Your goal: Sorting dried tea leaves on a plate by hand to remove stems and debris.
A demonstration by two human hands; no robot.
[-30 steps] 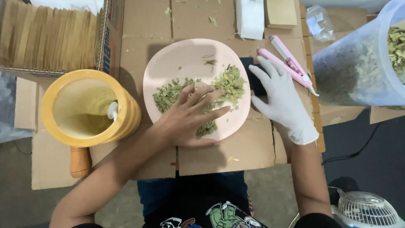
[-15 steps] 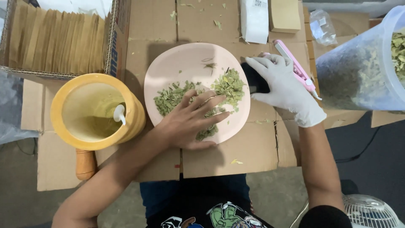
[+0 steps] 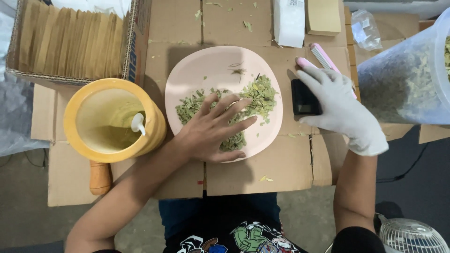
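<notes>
Counting one plate (image 3: 206,65), two hands (image 3: 213,126).

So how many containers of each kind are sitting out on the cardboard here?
Pink plate: 1
Yellow mortar: 1
Cardboard box of brown sleeves: 1
Clear plastic tub of dried leaves: 1
Total: 4

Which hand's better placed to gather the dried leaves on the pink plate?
Left, probably. The left hand already lies spread on the dried leaves on the pink plate; the gloved right hand rests on the black device beside it.
</notes>
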